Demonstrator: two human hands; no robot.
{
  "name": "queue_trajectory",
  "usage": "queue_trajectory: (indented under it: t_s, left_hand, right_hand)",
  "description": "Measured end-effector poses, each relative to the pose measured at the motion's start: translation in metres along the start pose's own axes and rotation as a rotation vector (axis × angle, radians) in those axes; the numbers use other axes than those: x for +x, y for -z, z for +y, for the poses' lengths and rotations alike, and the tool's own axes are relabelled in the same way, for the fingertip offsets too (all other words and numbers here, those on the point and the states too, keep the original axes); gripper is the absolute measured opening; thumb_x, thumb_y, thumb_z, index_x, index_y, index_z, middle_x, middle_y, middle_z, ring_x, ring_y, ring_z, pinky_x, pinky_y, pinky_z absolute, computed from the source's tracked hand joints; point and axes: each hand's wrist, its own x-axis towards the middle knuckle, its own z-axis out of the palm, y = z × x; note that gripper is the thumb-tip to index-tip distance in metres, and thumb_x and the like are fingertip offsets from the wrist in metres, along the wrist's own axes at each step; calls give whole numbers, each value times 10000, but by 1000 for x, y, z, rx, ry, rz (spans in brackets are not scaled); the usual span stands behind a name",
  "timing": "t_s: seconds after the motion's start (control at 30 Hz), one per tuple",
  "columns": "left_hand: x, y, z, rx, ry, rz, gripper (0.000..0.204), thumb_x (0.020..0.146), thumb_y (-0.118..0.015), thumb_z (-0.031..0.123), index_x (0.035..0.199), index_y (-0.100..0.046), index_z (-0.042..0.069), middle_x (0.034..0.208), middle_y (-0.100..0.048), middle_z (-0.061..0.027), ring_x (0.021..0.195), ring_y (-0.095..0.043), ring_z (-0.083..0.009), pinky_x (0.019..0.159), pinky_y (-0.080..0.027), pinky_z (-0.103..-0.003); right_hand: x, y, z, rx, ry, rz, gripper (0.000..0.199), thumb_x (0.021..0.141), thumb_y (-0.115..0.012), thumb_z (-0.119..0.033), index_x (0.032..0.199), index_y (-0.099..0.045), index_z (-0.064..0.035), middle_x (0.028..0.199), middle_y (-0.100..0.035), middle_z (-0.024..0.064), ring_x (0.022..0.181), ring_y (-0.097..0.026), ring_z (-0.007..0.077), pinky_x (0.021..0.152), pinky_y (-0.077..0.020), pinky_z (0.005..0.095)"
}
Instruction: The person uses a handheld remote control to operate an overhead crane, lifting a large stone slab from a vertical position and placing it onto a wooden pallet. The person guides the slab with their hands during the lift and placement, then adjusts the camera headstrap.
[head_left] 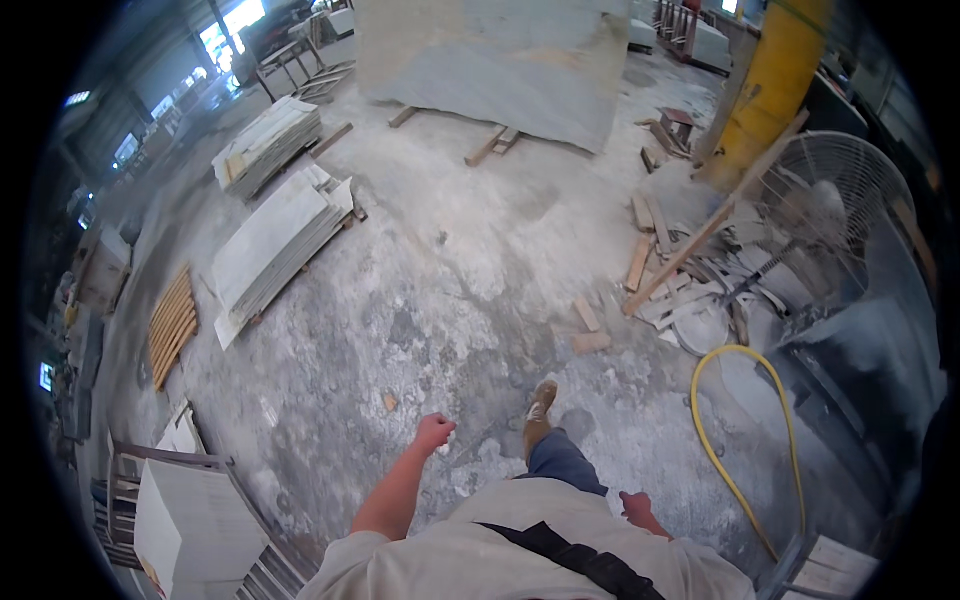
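Note:
My left hand (435,432) hangs out ahead of my body over the dusty floor, its fingers curled in a loose fist. No object shows in it. Lower down on the other side, my right hand (635,505) swings beside my hip, closed, with nothing visible in it. Neither hand touches anything. Between them one tan boot (541,402) steps forward on the concrete floor (400,350).
Stacked stone slabs (280,235) lie ahead on the left, near wooden poles (174,325). A large slab (490,70) stands far ahead on wooden blocks. To the right are a yellow hose (702,425), scrap wood (640,262), a caged fan (835,190) and a yellow column (765,100).

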Motion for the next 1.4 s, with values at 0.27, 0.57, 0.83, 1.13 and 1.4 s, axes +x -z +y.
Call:
queue_trajectory:
  t_s: [0.27, 0.57, 0.83, 1.13, 1.4]
  left_hand:
    - [118, -4, 111, -6, 45, 9, 221, 722, -664, 201, 723, -616, -14, 583, -582, -81, 466, -562, -155, 440, -451, -292]
    - [195, 43, 134, -165, 357, 188, 207, 714, -663, 166, 709, -610, -34, 602, -590, -101, 456, -563, -171, 414, -450, -306]
    - [378, 47, 218, -98, 357, 136, 225, 707, -676, 187, 742, -622, -29, 619, -599, -103, 479, -582, -187, 426, -463, -312]
    - [605, 65, 444, -104, 108, 13, 243, 727, -667, 221, 746, -622, -17, 581, -596, -92, 467, -573, -151, 431, -458, -288]
    - [720, 41, 558, -16, 145, -146, 197, 751, -663, 200, 762, -605, 12, 604, -562, -56, 484, -550, -137, 418, -441, -280]
  right_hand:
    - [187, -5, -207, -32, 300, -18, 374, 770, -614, -384, 689, -632, -19, 641, -640, 152, 513, -625, 279, 524, -487, 415]
    - [279, 78, -563, 103, 621, 242, 452, 779, -627, -420, 808, -681, 28, 718, -660, 176, 696, -657, 284, 653, -480, 389]
    - [328, 104, -647, -106, 472, 211, 502, 766, -590, -479, 851, -696, 4, 840, -654, 233, 839, -641, 357, 763, -479, 426]
    - [381, 139, -636, -491, 470, 182, 304, 688, -670, -162, 973, -581, -108, 702, -627, 175, 697, -640, 347, 616, -471, 474]
    - [422, 157, -793, -217, 241, 231, 513, 748, -591, -481, 804, -694, 19, 836, -647, 246, 840, -631, 390, 753, -473, 448]
